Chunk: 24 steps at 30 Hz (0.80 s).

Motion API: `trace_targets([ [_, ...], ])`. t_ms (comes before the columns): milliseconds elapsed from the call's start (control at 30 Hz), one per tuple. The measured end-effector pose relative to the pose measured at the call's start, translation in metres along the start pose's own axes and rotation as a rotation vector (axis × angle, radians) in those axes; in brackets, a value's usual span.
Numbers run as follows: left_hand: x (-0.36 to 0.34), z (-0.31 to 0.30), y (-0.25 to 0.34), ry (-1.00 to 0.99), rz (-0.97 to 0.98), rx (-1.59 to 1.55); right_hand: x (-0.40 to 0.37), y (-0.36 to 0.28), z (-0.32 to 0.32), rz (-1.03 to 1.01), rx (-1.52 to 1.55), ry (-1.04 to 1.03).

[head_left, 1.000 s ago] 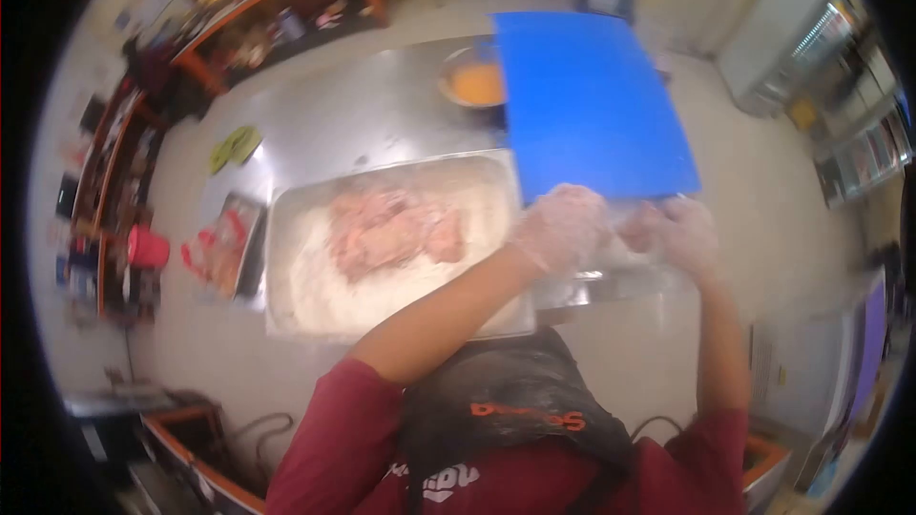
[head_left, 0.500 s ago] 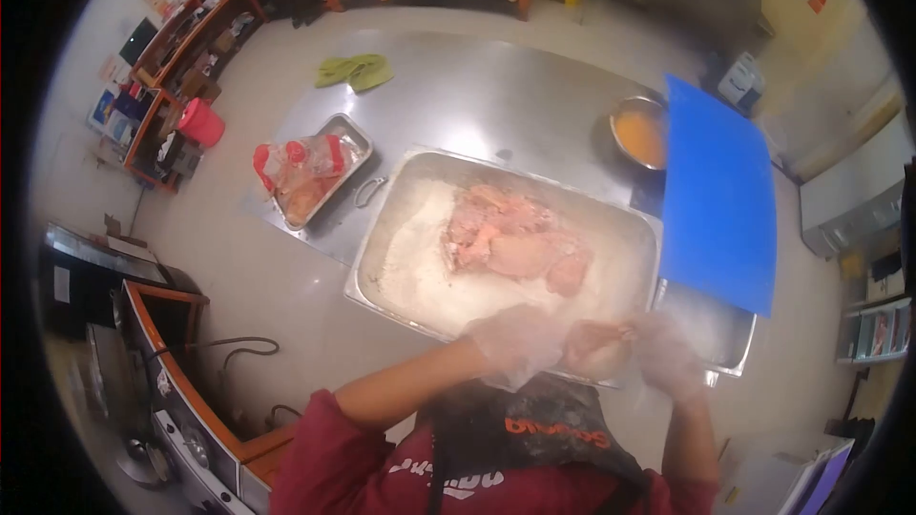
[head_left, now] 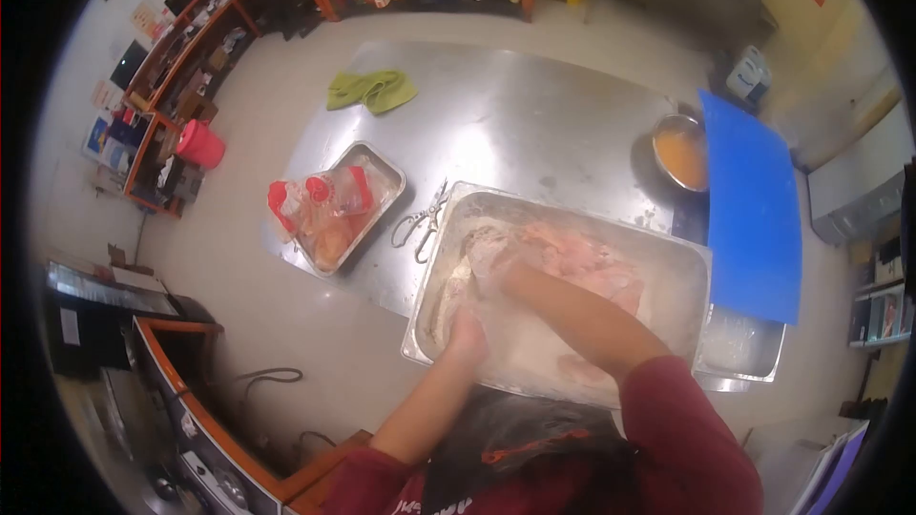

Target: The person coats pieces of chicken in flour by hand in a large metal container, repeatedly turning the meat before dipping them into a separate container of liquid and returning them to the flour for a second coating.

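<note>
A large steel tray (head_left: pixel 431 310) holds white flour and pink raw chicken pieces (head_left: pixel 596 272). Both my gloved hands are down inside it at its left end. My left hand (head_left: pixel 465 332) rests in the flour near the tray's front left corner. My right hand (head_left: pixel 493 257) reaches across from the right and presses into flour-coated meat further back. The gloves are dusted white, so I cannot tell whether either hand grips a piece.
Scissors (head_left: pixel 420 224) lie just left of the tray. A smaller tray (head_left: pixel 382 164) with a red-capped plastic bag (head_left: pixel 320 205) sits further left. A green cloth (head_left: pixel 372 91), a bowl of orange liquid (head_left: pixel 682 154) and a blue cutting board (head_left: pixel 754 205) also rest on the steel table.
Both hands were raised together at the tray's near right edge, holding a piece of chicken; now they are plunged into the flour at the tray's left end. The view shifted rightward.
</note>
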State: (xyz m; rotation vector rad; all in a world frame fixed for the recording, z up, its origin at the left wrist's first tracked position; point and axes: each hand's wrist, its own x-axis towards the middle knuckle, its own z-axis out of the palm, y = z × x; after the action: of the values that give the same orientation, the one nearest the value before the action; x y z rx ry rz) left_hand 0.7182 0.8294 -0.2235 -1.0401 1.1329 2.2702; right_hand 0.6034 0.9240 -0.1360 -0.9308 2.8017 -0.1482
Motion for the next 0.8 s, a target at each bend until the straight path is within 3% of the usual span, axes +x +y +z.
trace_targets([
  [67,-0.002,0.027,0.012,0.087,0.183,0.123,0.023,0.000,0.011,0.052,0.010,-0.030],
  [133,-0.010,0.057,0.033,-0.004,0.159,0.160,0.032,0.002,0.015,0.093,0.041,-0.062],
  [233,0.031,0.047,0.031,-0.099,0.180,0.398,0.022,0.009,0.000,0.144,0.140,-0.116],
  [300,0.047,0.029,0.028,-0.161,0.238,0.646,-0.007,0.018,-0.023,0.199,0.242,-0.175],
  [433,0.066,0.003,0.034,-0.236,0.584,1.398,-0.108,0.046,-0.073,0.408,0.417,-0.382],
  [500,0.080,0.005,0.048,-0.251,0.749,1.646,-0.171,0.066,-0.076,0.420,0.295,-0.475],
  [533,0.081,0.015,0.057,-0.261,0.720,1.577,-0.204,0.075,-0.065,0.382,0.181,-0.490],
  [633,0.033,0.091,0.101,-0.276,0.483,1.164,-0.285,0.093,-0.030,0.734,0.729,-0.195],
  [667,0.028,0.105,0.106,-0.276,0.402,1.028,-0.304,0.099,-0.014,0.754,0.667,-0.194],
  [733,0.080,0.096,0.084,-0.220,0.435,1.156,-0.330,0.108,0.027,0.790,0.550,-0.194],
  [800,0.128,0.085,0.072,-0.256,0.453,1.230,-0.324,0.119,0.068,1.016,0.642,-0.249],
])
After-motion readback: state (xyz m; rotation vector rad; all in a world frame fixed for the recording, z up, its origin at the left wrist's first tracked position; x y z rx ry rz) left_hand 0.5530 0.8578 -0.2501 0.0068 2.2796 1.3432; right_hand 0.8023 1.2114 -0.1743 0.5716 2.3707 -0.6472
